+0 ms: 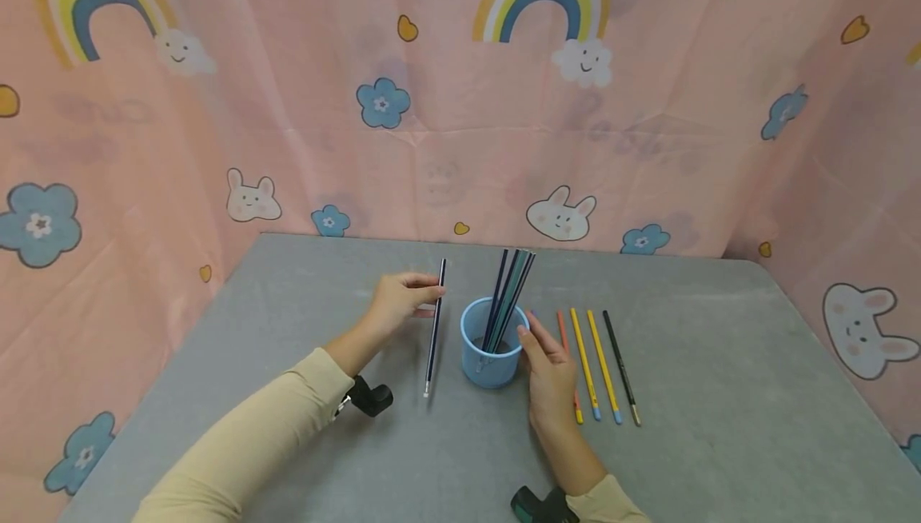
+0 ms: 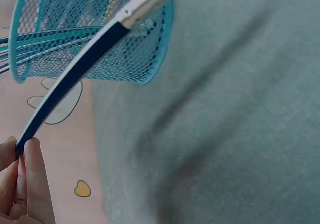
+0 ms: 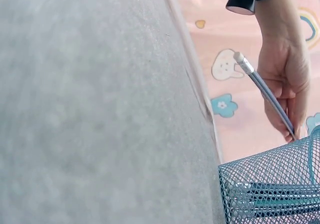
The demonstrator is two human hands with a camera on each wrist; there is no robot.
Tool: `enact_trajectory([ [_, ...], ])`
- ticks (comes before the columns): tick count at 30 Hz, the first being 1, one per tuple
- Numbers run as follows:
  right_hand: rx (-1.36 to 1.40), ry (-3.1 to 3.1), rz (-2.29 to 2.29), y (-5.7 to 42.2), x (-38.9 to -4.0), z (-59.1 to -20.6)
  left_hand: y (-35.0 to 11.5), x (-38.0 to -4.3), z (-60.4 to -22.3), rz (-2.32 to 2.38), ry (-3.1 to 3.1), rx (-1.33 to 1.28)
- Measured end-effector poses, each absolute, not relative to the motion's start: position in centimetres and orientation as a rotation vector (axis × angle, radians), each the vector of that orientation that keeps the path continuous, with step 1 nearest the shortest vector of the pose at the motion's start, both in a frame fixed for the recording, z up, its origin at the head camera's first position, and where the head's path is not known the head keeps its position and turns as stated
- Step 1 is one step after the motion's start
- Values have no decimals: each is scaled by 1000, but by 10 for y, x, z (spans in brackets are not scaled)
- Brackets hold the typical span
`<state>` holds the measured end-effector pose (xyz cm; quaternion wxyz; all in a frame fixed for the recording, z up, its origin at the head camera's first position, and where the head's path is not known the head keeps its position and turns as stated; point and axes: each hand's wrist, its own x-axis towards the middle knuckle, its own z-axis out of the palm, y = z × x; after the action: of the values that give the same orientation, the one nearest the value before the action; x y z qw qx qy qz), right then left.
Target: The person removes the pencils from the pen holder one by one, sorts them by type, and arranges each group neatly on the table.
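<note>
My left hand [image 1: 398,299] pinches a dark blue and white striped pencil [image 1: 434,343] near its upper end. The pencil is held just left of the pencil cup, its white eraser pointing down towards the table; the left wrist view shows the eraser's metal band [image 2: 142,6] up close. My right hand [image 1: 552,383] grips the right side of the light blue mesh pencil cup [image 1: 492,369], thumb at the rim. The cup stands upright. Several dark blue and green pencils [image 1: 509,299] lean to the right inside it. In the right wrist view the right hand's fingers are out of sight.
Right of the cup, several pencils lie side by side on the grey table [image 1: 734,363]: an orange-red one [image 1: 564,331], two yellow ones, one being this yellow pencil [image 1: 584,359], and a black pencil [image 1: 620,359]. A pink patterned cloth [image 1: 446,163] hangs behind the table.
</note>
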<state>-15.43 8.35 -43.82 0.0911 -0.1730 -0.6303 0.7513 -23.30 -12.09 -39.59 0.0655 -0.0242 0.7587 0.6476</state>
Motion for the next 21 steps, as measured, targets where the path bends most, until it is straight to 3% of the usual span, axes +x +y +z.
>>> enact_trajectory([
  [21,-523,-1873,2222,83,-155,-438,-114,-228,-425,1808,2302,-158],
])
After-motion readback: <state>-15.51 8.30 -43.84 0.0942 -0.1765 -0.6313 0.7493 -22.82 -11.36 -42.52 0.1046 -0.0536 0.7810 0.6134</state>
